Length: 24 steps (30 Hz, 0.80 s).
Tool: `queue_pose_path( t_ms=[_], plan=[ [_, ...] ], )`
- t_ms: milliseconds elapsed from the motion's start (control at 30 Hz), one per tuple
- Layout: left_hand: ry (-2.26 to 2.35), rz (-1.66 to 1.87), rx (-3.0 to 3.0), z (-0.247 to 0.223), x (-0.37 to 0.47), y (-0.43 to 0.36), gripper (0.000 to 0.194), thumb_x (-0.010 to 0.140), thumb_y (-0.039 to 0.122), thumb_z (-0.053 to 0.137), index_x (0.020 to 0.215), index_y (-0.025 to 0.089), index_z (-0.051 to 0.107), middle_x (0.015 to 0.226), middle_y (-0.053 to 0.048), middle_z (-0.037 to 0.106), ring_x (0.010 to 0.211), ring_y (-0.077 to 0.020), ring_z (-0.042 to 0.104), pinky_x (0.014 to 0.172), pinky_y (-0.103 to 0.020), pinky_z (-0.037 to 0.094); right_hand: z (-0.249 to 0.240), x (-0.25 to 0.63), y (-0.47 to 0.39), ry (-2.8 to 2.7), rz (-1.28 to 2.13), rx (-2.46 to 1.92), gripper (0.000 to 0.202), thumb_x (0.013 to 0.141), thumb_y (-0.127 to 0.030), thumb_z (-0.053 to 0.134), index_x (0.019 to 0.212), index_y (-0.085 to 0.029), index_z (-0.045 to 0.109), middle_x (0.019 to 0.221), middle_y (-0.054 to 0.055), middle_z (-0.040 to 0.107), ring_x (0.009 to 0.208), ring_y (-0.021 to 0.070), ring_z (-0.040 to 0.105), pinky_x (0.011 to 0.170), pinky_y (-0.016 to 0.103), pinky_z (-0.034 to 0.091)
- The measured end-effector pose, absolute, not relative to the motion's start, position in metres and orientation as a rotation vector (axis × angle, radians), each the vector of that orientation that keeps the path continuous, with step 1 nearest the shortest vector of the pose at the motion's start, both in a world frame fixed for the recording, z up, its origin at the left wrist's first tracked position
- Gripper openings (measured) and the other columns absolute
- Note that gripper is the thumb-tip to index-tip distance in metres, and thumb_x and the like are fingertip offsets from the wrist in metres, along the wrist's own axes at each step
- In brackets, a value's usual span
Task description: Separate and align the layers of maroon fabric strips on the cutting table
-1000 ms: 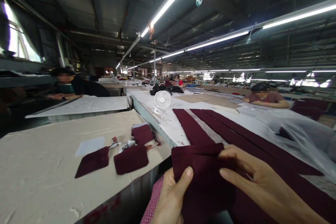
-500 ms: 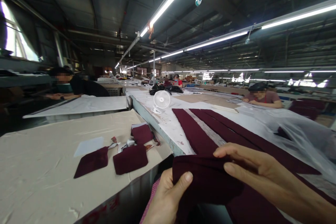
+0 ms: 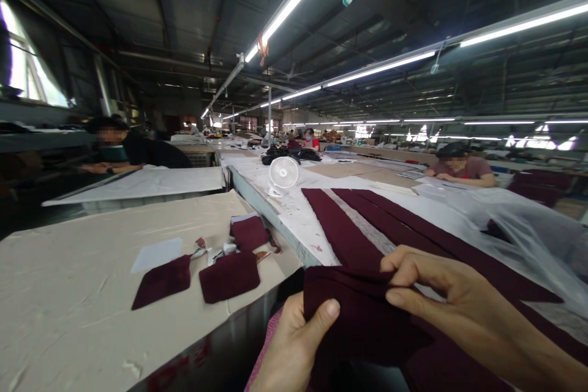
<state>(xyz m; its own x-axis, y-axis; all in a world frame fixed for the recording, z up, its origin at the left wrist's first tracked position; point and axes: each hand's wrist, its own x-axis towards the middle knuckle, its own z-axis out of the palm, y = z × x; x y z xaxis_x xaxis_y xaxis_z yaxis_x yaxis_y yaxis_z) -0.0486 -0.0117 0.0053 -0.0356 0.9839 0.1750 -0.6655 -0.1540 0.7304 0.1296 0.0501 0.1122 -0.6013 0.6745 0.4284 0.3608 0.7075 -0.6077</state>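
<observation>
A dark maroon fabric piece is held up in front of me, its top edge folded into layers. My left hand grips its left side, thumb on the front and fingers behind the cloth. At the upper right edge, my right hand pinches the layers between thumb and fingers. Beyond them, long maroon fabric strips lie flat on the white-covered table. Part of the held cloth's lower edge blends into the dark maroon cloth below it.
On the beige-covered table at left lie small maroon pieces and a pale sheet. A small white fan stands ahead. Clear plastic film drapes at right. Co-workers lean over tables at left and right.
My right thumb and fingers have closed onto the fabric's top edge, where they were looser before. The left hand keeps its hold, almost unmoved.
</observation>
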Motion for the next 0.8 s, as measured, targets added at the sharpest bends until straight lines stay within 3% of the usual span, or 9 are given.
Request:
queue_pose_path(
  t_ms=[267,433,533,600,667,800],
  plan=[
    [0.524,1.545,0.849,0.003,-0.048,-0.009,0.022,0.088,0.035,0.073,0.105,0.025,0.080,0.088,-0.007,0.076,0.084,-0.0197,0.071,0.088,-0.031,0.053,0.105,0.133,0.048,-2.317,0.698,-0.823,0.031,0.083,-0.038,0.067,0.063,-0.020,0.053,0.085,0.001,0.065,0.081,0.0172,0.063,0.071,0.028,0.048],
    [0.544,1.550,0.822,0.002,-0.049,-0.010,0.023,0.087,0.035,0.074,0.105,0.023,0.080,0.088,-0.007,0.076,0.083,-0.0199,0.071,0.086,-0.030,0.054,0.106,0.130,0.046,-2.239,0.683,-0.847,0.026,0.073,-0.031,0.073,0.061,-0.020,0.053,0.084,0.001,0.066,0.079,0.0178,0.064,0.068,0.027,0.048],
    [0.555,1.570,0.777,0.003,-0.048,-0.012,0.022,0.085,0.035,0.075,0.102,0.022,0.081,0.086,-0.007,0.076,0.083,-0.0205,0.071,0.086,-0.031,0.054,0.107,0.131,0.047,-2.215,0.715,-0.860,0.021,0.067,-0.029,0.076,0.060,-0.021,0.058,0.094,0.002,0.070,0.090,0.0215,0.067,0.070,0.027,0.051],
    [0.553,1.575,0.760,0.004,-0.047,-0.012,0.023,0.085,0.035,0.076,0.102,0.021,0.081,0.086,-0.007,0.076,0.082,-0.0211,0.071,0.085,-0.032,0.055,0.107,0.132,0.048,-2.266,0.737,-0.847,0.009,0.071,-0.032,0.077,0.070,-0.026,0.071,0.109,0.002,0.070,0.104,0.0238,0.066,0.081,0.029,0.053],
    [0.545,1.580,0.763,0.004,-0.047,-0.012,0.023,0.085,0.034,0.076,0.102,0.020,0.081,0.085,-0.008,0.076,0.081,-0.0213,0.071,0.083,-0.031,0.055,0.105,0.135,0.050,-2.372,0.774,-0.816,0.010,0.082,-0.040,0.072,0.082,-0.031,0.077,0.122,0.001,0.066,0.112,0.0232,0.063,0.091,0.030,0.052],
    [0.521,1.575,0.787,0.003,-0.046,-0.010,0.023,0.086,0.033,0.075,0.104,0.020,0.080,0.083,-0.007,0.075,0.078,-0.0190,0.070,0.075,-0.026,0.053,0.099,0.136,0.050,-2.419,0.733,-0.779,0.030,0.092,-0.042,0.065,0.070,-0.022,0.067,0.121,0.004,0.065,0.105,0.0199,0.065,0.080,0.024,0.054]
  ],
)
